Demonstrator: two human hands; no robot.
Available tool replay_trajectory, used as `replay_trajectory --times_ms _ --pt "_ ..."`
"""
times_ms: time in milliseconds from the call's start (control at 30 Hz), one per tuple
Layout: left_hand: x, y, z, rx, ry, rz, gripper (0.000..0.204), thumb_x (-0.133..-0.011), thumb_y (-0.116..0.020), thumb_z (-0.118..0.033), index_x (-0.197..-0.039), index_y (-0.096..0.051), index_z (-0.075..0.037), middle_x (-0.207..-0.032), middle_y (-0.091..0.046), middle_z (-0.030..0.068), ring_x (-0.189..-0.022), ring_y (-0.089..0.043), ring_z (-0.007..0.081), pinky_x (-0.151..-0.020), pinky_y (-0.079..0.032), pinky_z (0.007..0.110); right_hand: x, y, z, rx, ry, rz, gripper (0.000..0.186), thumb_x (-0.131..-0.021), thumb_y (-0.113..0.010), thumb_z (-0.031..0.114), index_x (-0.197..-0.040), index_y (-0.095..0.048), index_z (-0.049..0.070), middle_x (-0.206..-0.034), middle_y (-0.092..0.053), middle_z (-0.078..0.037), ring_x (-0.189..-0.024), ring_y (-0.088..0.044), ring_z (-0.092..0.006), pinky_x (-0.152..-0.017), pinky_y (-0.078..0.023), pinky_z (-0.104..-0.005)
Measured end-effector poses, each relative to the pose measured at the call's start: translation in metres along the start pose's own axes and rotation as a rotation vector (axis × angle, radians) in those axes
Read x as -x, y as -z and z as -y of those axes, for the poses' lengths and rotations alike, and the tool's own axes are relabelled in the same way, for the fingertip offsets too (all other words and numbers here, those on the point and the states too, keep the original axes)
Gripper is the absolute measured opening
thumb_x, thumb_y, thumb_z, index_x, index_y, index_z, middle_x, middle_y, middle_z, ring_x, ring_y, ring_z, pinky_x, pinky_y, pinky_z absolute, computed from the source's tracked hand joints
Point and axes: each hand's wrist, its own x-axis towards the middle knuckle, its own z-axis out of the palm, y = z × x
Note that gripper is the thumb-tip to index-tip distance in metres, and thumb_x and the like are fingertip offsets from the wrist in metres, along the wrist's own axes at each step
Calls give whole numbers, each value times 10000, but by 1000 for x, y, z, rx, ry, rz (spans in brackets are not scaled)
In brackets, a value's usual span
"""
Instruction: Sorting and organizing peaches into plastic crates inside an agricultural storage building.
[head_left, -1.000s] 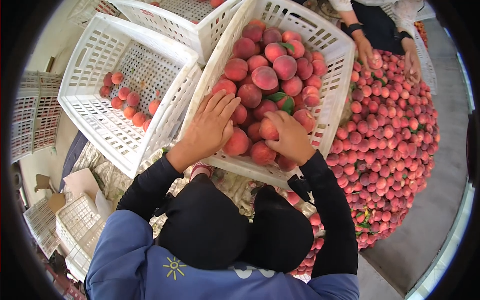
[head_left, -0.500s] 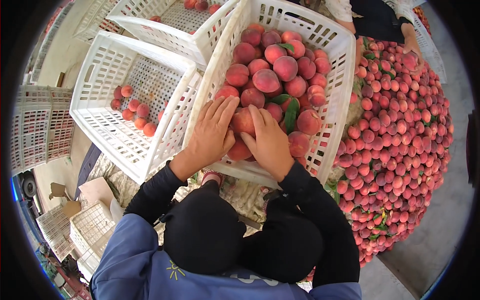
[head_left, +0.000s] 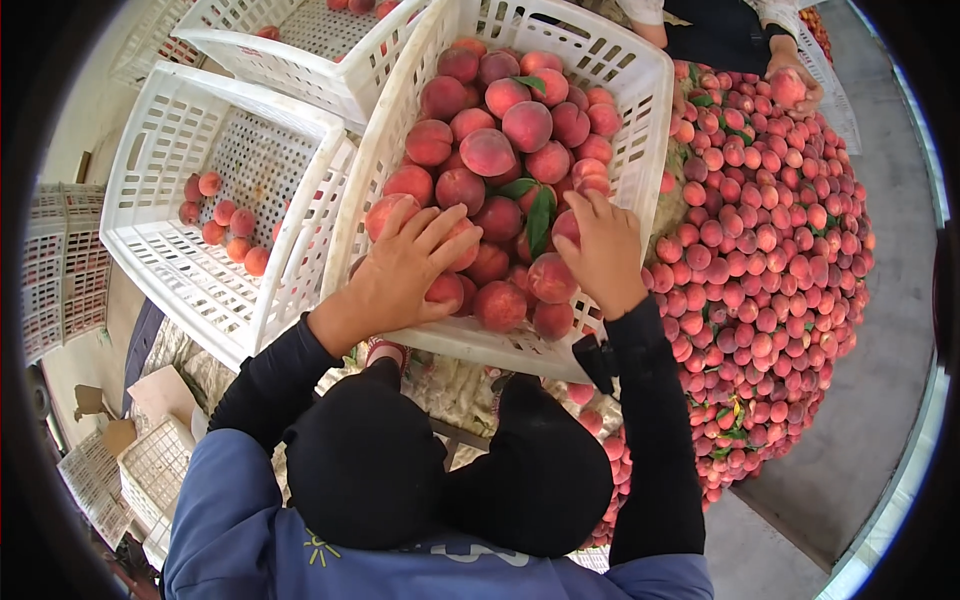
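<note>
A white plastic crate in front of me holds many red peaches and a few green leaves. My left hand lies over peaches at the crate's near left, its fingers spread and touching them. At the near right inside the crate, my right hand has thumb and fingers around a peach; its palm side is hidden.
To the left stands a second white crate with several peaches, and another crate behind it. A large peach heap spreads on the right. Beyond it, a co-worker's hand holds a peach. Stacked crates stand far left.
My hands were close together around one peach; now they are apart, the right one moved right to another peach. The whole view has shifted, so the crates appear further left.
</note>
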Motion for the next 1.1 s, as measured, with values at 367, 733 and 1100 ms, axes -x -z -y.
replay_trajectory --times_ms 367,733,1100 --pt "3 -3 4 36 -4 -34 815 -655 -775 -280 -1387 -477 -85 -1437 -446 168 -1288 -465 331 -1137 -262 526 -6 19 18 -317 -99 117 549 -757 -731 301 -1227 -604 48 -1133 -668 -162 -1049 -641 -349 -918 -493 -425" --pt "3 -2 2 16 -21 -38 823 -657 -783 -330 -1378 -488 -67 -1438 -449 177 -1311 -446 343 -1143 -260 526 36 -22 51 -668 56 718 893 -849 -689 429 -1487 -272 -36 -1483 -379 -260 -1395 -366 -392 -1138 -267 -527" --pt "4 -11 0 -2 -13 -57 911 -662 -762 -593 -1351 -505 -55 -1440 -442 187 -1347 -403 364 -1155 -210 580 12 -7 50 -742 24 677 606 -852 -698 341 -1339 -518 28 -1298 -572 -184 -1230 -551 -316 -994 -453 -388"
